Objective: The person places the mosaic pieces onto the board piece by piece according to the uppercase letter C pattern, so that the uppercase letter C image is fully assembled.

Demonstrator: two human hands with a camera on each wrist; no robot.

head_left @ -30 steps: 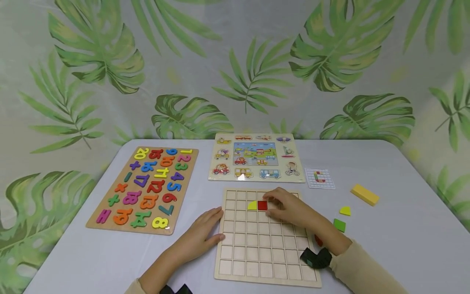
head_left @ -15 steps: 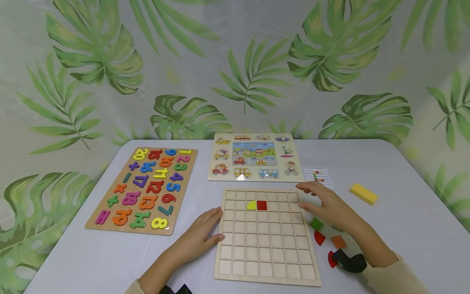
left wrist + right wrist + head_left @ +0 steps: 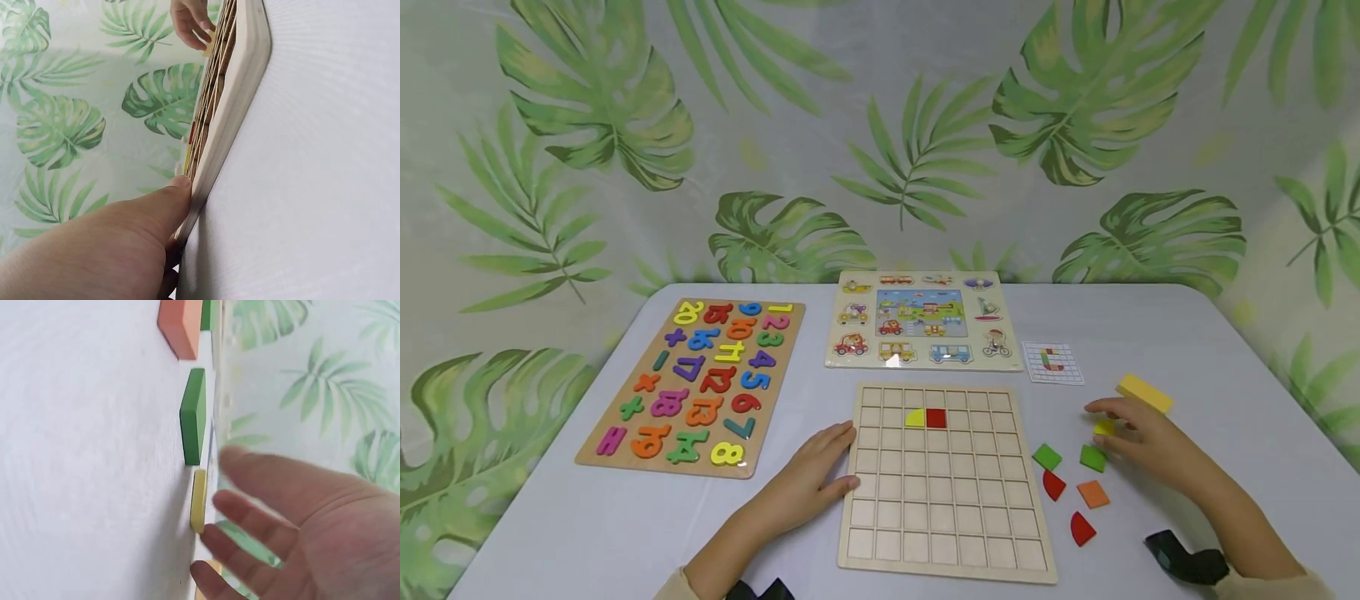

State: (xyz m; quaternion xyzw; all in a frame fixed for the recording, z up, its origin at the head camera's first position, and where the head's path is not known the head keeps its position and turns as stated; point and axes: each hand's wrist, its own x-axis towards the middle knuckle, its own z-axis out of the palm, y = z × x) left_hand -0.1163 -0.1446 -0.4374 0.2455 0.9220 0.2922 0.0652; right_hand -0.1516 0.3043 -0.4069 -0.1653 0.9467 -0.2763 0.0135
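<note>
My left hand point(image 3: 808, 477) rests at the left edge of a wooden grid board point(image 3: 916, 547), its thumb and fingertips against the frame. On the board a yellow quarter-circle tile point(image 3: 916, 418) and a red square tile point(image 3: 936, 418) sit side by side in the second row. My right hand point(image 3: 1150, 442) hovers to the right of the board, thumb and fingers spread apart around a loose yellow quarter-circle tile point(image 3: 1103, 427). In the right wrist view this yellow tile point(image 3: 198, 501) lies near the fingertips, beside a green square tile point(image 3: 194, 419).
Loose green, red and orange point(image 3: 1093, 494) tiles lie right of the board. A yellow block point(image 3: 1145, 392) is just beyond my right hand. A pattern card point(image 3: 1053, 364) and a picture puzzle point(image 3: 922, 354) lie at the back; a number puzzle point(image 3: 692, 392) is at left.
My right hand has moved from over the red square tile on the board to the loose yellow tile at right, uncovering the other loose tiles. My left hand has stayed put.
</note>
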